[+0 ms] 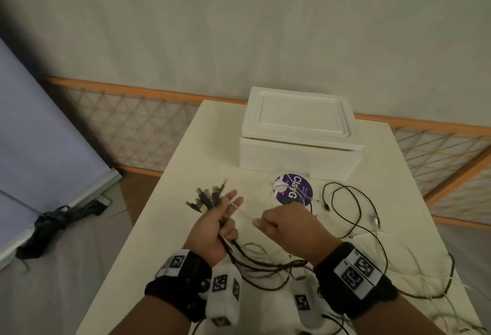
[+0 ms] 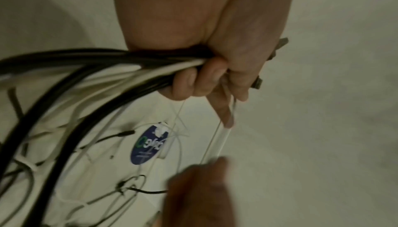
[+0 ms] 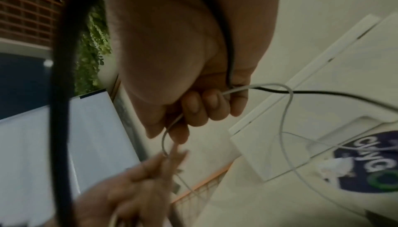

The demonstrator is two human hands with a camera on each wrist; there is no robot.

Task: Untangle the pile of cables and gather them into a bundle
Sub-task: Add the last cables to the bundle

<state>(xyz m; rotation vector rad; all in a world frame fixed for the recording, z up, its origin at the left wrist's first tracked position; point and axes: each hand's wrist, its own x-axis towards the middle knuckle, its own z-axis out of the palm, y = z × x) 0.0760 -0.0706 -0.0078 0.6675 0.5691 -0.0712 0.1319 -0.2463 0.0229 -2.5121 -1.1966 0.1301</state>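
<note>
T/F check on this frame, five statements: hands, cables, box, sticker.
1. The left hand grips a bunch of black and white cables. True.
2. The right hand lies flat and open on the cream table. False: it pinches a thin white cable.
3. The white foam box has its lid on. True.
4. The round purple sticker sits on the box lid. False: it lies on the table in front of the box.
5. All cables are gathered. False: loose black cables still lie on the table.

Two hands (image 1: 212,231); one foam box (image 1: 300,135) — one round sticker (image 1: 293,188).
</note>
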